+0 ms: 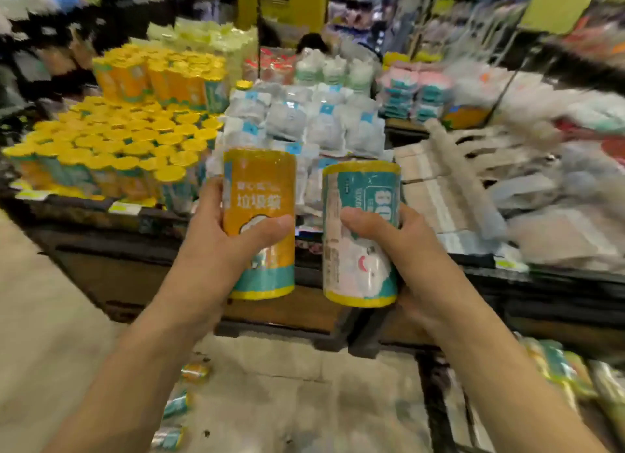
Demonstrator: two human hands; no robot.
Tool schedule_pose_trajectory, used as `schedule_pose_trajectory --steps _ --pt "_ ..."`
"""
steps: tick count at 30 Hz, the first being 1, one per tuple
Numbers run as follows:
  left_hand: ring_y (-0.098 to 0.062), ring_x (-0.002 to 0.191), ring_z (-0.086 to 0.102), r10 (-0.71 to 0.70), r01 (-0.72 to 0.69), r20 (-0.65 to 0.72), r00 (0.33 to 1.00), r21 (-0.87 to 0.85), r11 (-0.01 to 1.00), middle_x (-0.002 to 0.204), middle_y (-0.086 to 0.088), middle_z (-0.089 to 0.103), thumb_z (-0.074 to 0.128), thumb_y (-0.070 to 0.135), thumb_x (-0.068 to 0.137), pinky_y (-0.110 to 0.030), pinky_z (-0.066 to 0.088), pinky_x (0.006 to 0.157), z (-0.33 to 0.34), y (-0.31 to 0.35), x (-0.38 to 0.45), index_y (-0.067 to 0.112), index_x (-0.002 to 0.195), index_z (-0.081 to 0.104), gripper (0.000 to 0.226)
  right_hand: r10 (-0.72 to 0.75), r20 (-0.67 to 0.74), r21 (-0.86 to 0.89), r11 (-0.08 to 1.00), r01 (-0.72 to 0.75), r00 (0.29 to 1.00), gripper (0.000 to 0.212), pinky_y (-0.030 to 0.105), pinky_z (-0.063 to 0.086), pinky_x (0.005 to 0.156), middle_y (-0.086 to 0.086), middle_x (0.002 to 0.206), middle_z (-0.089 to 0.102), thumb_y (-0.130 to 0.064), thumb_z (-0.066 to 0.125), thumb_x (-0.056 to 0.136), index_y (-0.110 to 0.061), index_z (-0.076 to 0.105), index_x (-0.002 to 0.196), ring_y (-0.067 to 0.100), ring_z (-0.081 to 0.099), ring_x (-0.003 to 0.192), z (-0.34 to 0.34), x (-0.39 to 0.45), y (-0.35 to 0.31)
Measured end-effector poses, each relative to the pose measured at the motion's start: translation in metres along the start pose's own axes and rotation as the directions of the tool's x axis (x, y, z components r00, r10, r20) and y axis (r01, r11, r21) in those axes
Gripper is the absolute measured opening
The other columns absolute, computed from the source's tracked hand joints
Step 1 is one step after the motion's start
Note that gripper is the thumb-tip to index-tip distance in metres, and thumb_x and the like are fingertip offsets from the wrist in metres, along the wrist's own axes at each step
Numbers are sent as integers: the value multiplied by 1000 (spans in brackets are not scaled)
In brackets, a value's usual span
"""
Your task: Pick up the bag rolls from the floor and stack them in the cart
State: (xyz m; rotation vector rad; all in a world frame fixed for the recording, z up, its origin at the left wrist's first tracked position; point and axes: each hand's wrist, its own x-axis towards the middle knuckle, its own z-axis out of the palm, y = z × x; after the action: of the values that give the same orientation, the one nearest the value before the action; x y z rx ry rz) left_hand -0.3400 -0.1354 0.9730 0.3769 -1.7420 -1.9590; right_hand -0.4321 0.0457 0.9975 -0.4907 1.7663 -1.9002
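The left hand [216, 239] grasped an upright orange bag roll [258, 195], and the right hand [402, 249] grasped a teal-and-white bag roll [360, 249] just beside it. Behind them stood a display table [135, 260] stacked with yellow-topped rolls [118, 141] and white packs [304, 121]. More rolls [176, 403] lay on the floor [287, 402] below.

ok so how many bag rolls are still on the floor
3 that I can see: one near the left forearm, one below it, one at the bottom edge. The arms may hide more.
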Motion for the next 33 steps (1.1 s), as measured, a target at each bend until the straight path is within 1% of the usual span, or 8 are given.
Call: schedule_pose_trajectory --steps 3,6,10,14,19,25,31,33 --pt "-13 79 74 -41 50 196 980 -39 998 90 8 76 78 26 62 -35 59 64 64 -13 -2 32 109 57 52 5 -242 -3 1000 -6 970 54 39 61 78 2 101 79 -36 84 64 -20 68 114 22 76 89 -53 -50 -1" --pt "-15 79 73 -68 94 362 930 -54 994 89 8 75 79 26 61 -38 60 64 130 -23 -18 30 109 55 53 -6 -428 9 1000 11 904 39 39 61 79 5 98 78 -30 84 70 -21 72 106 22 75 86 -101 -101 2" --pt "-17 85 74 -90 130 523 848 -41 991 94 9 75 79 27 62 -42 61 68 215 -32 -45 34 109 55 53 -10 -594 32 999 36 805 43 35 59 73 7 99 78 -29 80 72 -16 69 112 21 75 84 -160 -164 1" --pt "-14 84 75 -94 146 639 764 -29 989 96 10 75 80 29 63 -35 59 64 300 -39 -72 36 113 55 57 -26 -678 19 998 53 735 49 34 60 71 8 100 77 -28 83 75 -13 66 118 24 75 85 -219 -219 -2" --pt "-14 85 75 -101 161 744 660 -9 987 97 10 75 93 30 57 -34 60 63 417 -48 -118 38 112 56 67 -40 -794 37 993 113 607 30 28 57 61 4 87 78 -29 78 70 -22 72 99 18 74 72 -310 -291 -1" --pt "-14 83 75 -114 235 832 542 -20 972 93 11 75 80 28 64 -32 60 62 546 -64 -189 38 112 56 55 -27 -871 24 995 97 491 45 34 59 68 6 95 78 -31 79 71 -17 68 112 21 75 79 -410 -377 -8" --pt "-21 85 75 -145 284 873 466 8 959 96 4 76 89 28 57 -36 61 65 640 -85 -224 41 103 62 55 -9 -897 45 993 111 441 45 32 60 68 6 94 78 -28 78 72 -13 67 113 20 74 79 -495 -419 -9" --pt "-17 81 74 -150 293 869 471 6 956 90 7 75 87 26 58 -35 61 64 670 -93 -225 40 100 61 51 3 -901 62 991 122 434 40 29 59 65 5 90 78 -26 77 71 -13 68 108 19 74 76 -524 -421 -8"
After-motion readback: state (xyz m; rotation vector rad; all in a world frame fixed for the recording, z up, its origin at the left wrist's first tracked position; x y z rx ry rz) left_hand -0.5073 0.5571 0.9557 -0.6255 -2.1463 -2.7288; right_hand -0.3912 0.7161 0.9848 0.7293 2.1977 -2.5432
